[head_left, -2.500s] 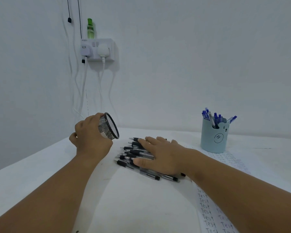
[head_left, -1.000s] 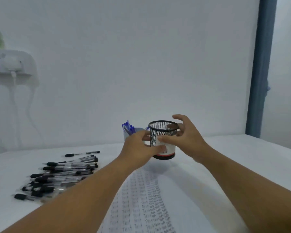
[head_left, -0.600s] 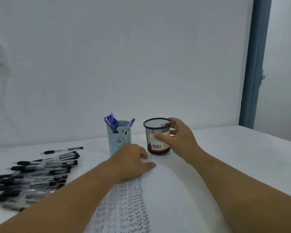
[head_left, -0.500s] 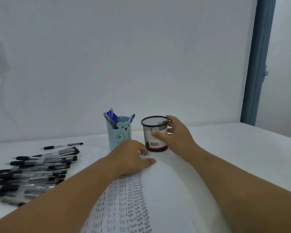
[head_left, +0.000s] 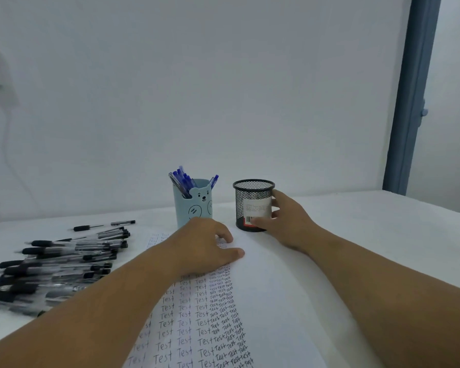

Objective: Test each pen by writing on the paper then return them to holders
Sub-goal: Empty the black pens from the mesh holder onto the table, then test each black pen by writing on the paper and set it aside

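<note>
The right hand (head_left: 287, 221) is grasping the black wire-mesh cylindrical pen holder (head_left: 253, 204) at the centre right of the frame; its thumb is lying across the bottom of the white barcoded label and its fingers are wrapping round the far side of the mesh; the holder is standing upright on the white table (head_left: 369, 221), and no pens are showing above its rim. The left hand (head_left: 205, 247) is lying palm down, released, on the long white sheet of paper (head_left: 263, 301), with its fingers loosely bent and its thumb stretching toward the right; it is grasping nothing. The paper is running from the two holders down to the lower edge of the frame, and columns of the handwritten word "Test" are covering its left half. Just beside the mesh holder, to its left and apart from it, the pale blue plastic holder with a bear face (head_left: 194, 203) is standing upright at the frame's centre, and blue-capped pens (head_left: 182, 179) are sticking out of its top. At the left of the frame a heap of black-gripped clear-barrelled pens (head_left: 61, 264) is lying on the table, well apart from both holders; one pen (head_left: 104, 225) is lying alone behind the heap. A grey-blue door frame (head_left: 409, 96) is rising along the upper right.
</note>
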A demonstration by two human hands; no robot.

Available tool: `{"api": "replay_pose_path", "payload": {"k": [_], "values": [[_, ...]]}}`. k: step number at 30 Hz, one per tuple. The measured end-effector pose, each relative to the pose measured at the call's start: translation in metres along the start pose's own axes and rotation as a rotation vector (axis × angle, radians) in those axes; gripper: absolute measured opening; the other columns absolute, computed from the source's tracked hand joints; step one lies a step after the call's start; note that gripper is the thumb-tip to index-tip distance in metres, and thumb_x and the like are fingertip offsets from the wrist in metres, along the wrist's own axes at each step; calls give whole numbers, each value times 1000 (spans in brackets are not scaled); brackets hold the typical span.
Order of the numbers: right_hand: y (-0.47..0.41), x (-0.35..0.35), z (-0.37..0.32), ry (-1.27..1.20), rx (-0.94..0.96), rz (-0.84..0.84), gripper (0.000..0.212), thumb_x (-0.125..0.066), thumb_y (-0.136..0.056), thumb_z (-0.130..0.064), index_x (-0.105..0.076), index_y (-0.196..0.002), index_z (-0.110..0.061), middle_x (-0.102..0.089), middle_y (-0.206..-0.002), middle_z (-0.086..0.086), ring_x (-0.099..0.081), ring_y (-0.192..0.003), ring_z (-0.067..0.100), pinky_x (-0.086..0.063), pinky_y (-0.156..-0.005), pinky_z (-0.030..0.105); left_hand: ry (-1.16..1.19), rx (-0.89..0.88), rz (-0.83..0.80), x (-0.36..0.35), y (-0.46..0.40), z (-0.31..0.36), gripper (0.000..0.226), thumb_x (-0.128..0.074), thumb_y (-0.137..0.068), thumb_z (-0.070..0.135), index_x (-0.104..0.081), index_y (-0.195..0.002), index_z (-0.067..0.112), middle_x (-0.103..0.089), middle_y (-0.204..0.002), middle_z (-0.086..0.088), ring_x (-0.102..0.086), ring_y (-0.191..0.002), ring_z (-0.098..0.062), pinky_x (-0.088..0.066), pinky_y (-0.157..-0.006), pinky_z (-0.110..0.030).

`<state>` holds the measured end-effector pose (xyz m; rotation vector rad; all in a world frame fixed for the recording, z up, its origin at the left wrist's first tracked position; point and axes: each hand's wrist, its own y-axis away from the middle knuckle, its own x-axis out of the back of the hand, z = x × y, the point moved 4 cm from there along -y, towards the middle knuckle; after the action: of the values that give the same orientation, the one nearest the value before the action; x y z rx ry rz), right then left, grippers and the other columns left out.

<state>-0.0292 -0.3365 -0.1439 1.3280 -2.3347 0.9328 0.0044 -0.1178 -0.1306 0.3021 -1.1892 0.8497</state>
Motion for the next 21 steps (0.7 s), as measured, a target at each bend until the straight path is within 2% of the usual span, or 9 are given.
{"api": "replay_pose_path", "payload": {"k": [5, 8, 16, 18, 21], "values": [[1, -3, -2, 15, 15, -10, 52, -77, -80, -42, -51, -125, -37, -64, -117, -18, -65, -100, 11, -53, -83, 30, 1, -8, -1, 0, 1, 2, 44, -70, -81, 63, -70, -115, 34, -58, -128, 13, -49, -120, -6, -42, -98, -25], [1, -3, -2, 19, 10, -9, 53, -77, -78, -46, -50, -123, -41, -65, -116, -20, -67, -99, 10, -53, -81, 30, -6, -2, -4, 0, 0, 1, 45, -69, -81, 64, -69, -116, 35, -57, -129, 14, -48, -123, -7, -41, -99, -26], [0, -1, 0, 28, -12, -1, 59, -77, -73, -49, -50, -126, -41, -64, -124, -16, -67, -100, 9, -57, -87, 36, -19, 3, 3, 0, -1, 0, 41, -69, -81, 63, -70, -112, 36, -58, -123, 15, -50, -119, -7, -44, -97, -27], [1, 0, -1, 41, -38, -6, 67, -79, -71, -52, -47, -129, -39, -63, -128, -13, -67, -103, 11, -57, -88, 37, -8, 1, 31, 3, -2, -1, 36, -71, -81, 61, -71, -106, 35, -60, -113, 18, -54, -109, -5, -47, -92, -27], [5, 3, -5, -22, -106, 39, 104, -85, -64, -54, -31, -150, -33, -53, -145, -5, -60, -121, 18, -52, -97, 38, 52, -39, 132, 16, -3, 6, 21, -72, -85, 52, -74, -91, 31, -67, -93, 20, -61, -88, 3, -51, -80, -24]]}}
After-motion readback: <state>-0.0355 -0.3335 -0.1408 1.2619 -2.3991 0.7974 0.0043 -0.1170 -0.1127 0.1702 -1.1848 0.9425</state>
